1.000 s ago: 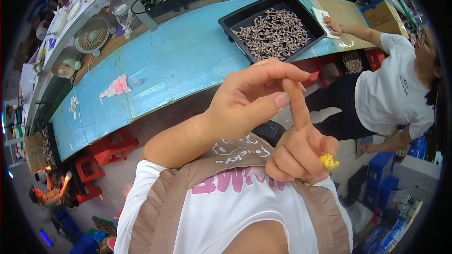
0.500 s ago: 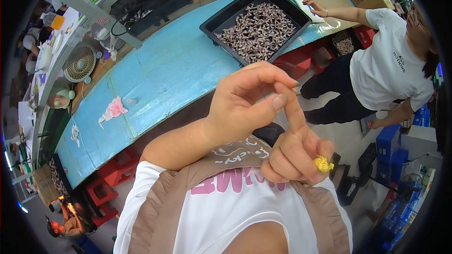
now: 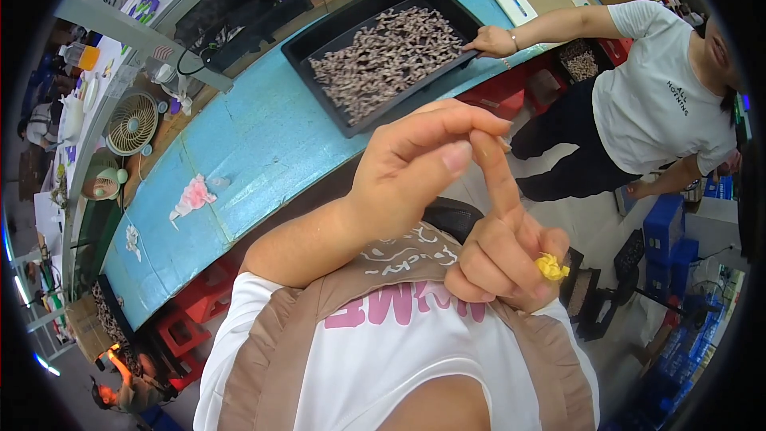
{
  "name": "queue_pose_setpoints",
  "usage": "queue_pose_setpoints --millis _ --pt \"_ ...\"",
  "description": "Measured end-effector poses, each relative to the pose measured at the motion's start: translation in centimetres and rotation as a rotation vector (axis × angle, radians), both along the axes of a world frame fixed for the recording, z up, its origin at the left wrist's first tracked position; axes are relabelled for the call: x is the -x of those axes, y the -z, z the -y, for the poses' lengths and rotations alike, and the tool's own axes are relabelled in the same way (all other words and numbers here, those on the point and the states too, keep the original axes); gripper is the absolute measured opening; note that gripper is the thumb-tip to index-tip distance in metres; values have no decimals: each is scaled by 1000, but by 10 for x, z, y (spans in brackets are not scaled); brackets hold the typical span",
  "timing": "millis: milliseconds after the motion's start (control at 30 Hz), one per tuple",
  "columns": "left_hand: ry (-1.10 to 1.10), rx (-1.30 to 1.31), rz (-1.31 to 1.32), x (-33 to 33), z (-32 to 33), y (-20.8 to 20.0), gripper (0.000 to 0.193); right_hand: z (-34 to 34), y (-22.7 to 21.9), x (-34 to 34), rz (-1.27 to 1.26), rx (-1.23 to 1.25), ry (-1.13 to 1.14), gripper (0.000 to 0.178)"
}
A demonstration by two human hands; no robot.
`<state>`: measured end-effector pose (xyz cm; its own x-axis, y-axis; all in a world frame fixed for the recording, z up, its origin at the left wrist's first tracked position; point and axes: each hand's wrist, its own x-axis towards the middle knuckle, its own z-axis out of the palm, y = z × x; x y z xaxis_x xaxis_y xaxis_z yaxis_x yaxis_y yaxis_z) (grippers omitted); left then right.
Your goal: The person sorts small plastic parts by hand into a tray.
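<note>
In front of my chest my two hands meet. The index finger and thumb of my left hand [image 3: 419, 168] are bent toward each other at the raised index fingertip of my right hand [image 3: 503, 259]. Anything tiny pinched there is too small to make out. The other fingers of my right hand are curled in, and a crumpled yellow piece [image 3: 551, 266], like paper or film, sticks out from them. Beyond my hands a black tray [image 3: 351, 24] of small brownish-grey pieces [image 3: 387, 60] lies on the blue table [image 3: 263, 124]. A co-worker's hand [image 3: 492, 41] grips its right edge.
The co-worker [image 3: 666, 104] stands at the right. A white pad [image 3: 511, 4] lies at the table's far right. A pink-and-white crumpled tissue [image 3: 192, 196] is on the left part. Red stools [image 3: 182, 331] stand below; fans [image 3: 132, 124] are at the left.
The co-worker's hand has left the white pad and taken hold of the black tray, which has shifted left and turned a little. My hands have barely moved.
</note>
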<state>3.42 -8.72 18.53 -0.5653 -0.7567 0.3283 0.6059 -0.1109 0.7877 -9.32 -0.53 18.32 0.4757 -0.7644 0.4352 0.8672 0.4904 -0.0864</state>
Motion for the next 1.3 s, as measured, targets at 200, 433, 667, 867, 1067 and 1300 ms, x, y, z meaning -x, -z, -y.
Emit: queue_pose_setpoints --millis 200,433,667,867,1067,1300 --pt "-65 178 46 1 2 2 26 2 -3 4 -1 -20 -29 95" --pt "-105 123 65 -7 -2 19 21 4 9 4 -25 32 -56 90" --pt "-169 -224 120 -44 -29 77 11 0 27 -3 -329 -214 -210 79" --pt "-216 -256 131 -48 -38 71 18 7 30 -9 -326 -187 -235 79" --pt "-199 -322 63 -56 -40 72 27 13 28 -17 -308 -172 -216 79" --pt "-218 -314 82 -55 -29 73 25 15 19 -19 -380 -200 -195 77"
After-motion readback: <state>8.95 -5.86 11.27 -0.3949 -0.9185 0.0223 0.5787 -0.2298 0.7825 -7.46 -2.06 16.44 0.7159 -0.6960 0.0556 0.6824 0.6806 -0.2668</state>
